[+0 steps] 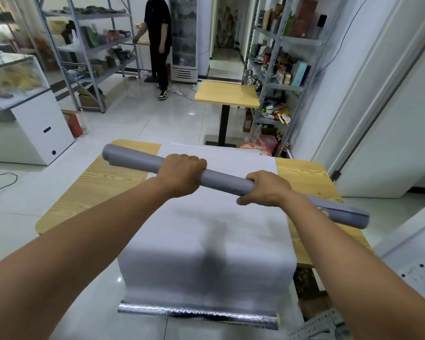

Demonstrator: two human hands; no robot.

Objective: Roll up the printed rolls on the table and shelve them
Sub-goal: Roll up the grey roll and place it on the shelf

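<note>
We hold the grey roll (226, 180) in the air, just over the desk (113, 182). Our left hand (182, 173) is curled round its middle, and our right hand (265, 190) is curled round it nearer the right end. The roll looks light, like a paper tube. We think it is stiff along its length but easy to squash, so a soft grip is best. Holding it with two hands apart should stop it sagging. A long pale sheet (206, 229) lies flat on the desk and hangs over the near edge, with a shiny silver bar (196, 312) at its bottom. We can read no words or labels on the roll or the sheet
</note>
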